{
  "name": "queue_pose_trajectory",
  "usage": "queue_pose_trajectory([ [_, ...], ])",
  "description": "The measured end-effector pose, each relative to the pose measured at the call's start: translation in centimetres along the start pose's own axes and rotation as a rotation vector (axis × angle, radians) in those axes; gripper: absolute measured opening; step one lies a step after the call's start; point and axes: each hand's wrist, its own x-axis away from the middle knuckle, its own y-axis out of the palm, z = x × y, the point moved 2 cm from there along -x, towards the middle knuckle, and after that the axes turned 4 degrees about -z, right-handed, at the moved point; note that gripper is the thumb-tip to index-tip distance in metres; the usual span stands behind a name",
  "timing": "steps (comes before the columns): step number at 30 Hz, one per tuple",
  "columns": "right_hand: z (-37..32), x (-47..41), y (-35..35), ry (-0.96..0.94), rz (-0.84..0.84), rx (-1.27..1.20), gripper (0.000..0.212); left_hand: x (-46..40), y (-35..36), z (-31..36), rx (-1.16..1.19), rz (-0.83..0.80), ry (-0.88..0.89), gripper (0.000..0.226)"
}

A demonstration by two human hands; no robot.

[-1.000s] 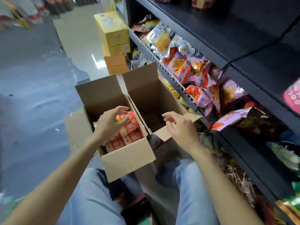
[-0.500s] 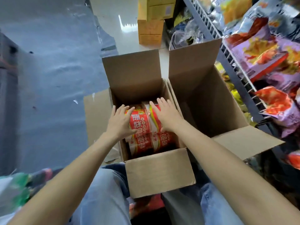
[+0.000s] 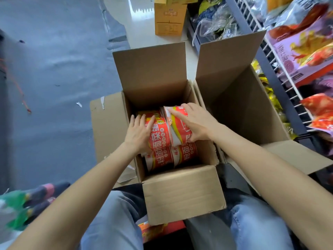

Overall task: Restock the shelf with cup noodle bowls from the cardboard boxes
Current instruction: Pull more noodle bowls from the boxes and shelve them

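Note:
An open cardboard box (image 3: 182, 192) stands between my knees and holds several red cup noodle bowls lying on their sides. My left hand (image 3: 138, 134) wraps the left side of the upper left bowl (image 3: 160, 134). My right hand (image 3: 196, 121) curls over the upper right bowl (image 3: 178, 129), which is tilted, with the thumb at its near edge. Two more bowls (image 3: 162, 157) lie below them. A second open box (image 3: 239, 105) stands to the right, its inside dark with nothing visible in it.
The wire-fronted shelf (image 3: 270, 56) runs along the right, filled with snack bags (image 3: 306, 51). Stacked yellow cartons (image 3: 169, 17) stand on the floor beyond the boxes. Bottles (image 3: 27, 204) lie at the lower left. A red package (image 3: 156, 230) sits under the box.
My right hand left the flap of the right box and came into the left box onto the upper right bowl, which now tilts. My left hand stayed on the left bowl. The view dropped downward.

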Motion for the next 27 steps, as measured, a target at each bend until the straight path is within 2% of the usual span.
queue_pose_trajectory([
  [3,0.0,2.9,-2.2,-0.001,0.191,0.042,0.119,0.2,-0.3,0.3,-0.052,-0.011,-0.04,0.132],
  [6,-0.5,5.8,-3.9,0.055,0.332,-0.075,0.117,0.9,-0.5,-0.2,-0.078,0.002,-0.126,0.139],
  [8,-0.9,7.7,-4.3,0.147,0.417,-0.279,0.119,1.6,-0.5,-0.7,-0.051,0.027,-0.163,0.139],
  [10,-1.4,9.5,-3.9,0.289,0.524,-0.578,0.122,2.2,-0.2,-0.4,0.025,0.085,-0.115,0.129],
  [13,-1.9,11.0,-2.6,0.499,0.653,-0.992,0.128,2.6,0.7,0.9,0.278,0.211,-0.068,0.109],
  [15,-2.1,11.5,-1.7,0.564,0.68,-1.131,0.129,2.5,0.9,1.3,0.462,0.306,-0.16,0.101],
  [18,-2.2,11.7,-1.1,0.565,0.69,-1.201,0.128,2.1,1.0,1.8,0.539,0.389,-0.226,0.076],
  [21,-2.3,11.6,-0.8,0.56,0.68,-1.238,0.128,2.4,1.3,3.2,0.704,0.45,-0.173,0.057],
  [23,-2.2,11.6,-0.7,0.56,0.682,-1.247,0.127,2.6,1.2,5.1,0.673,0.47,-0.071,0.053],
  [25,-2.0,11.7,-0.7,0.569,0.687,-1.246,0.126,2.3,1.2,7.1,0.623,0.423,0.017,0.043],
  [27,-1.6,11.9,-0.6,0.572,0.696,-1.278,0.127,1.6,0.9,7.9,0.745,0.437,-0.026,0.037],
])
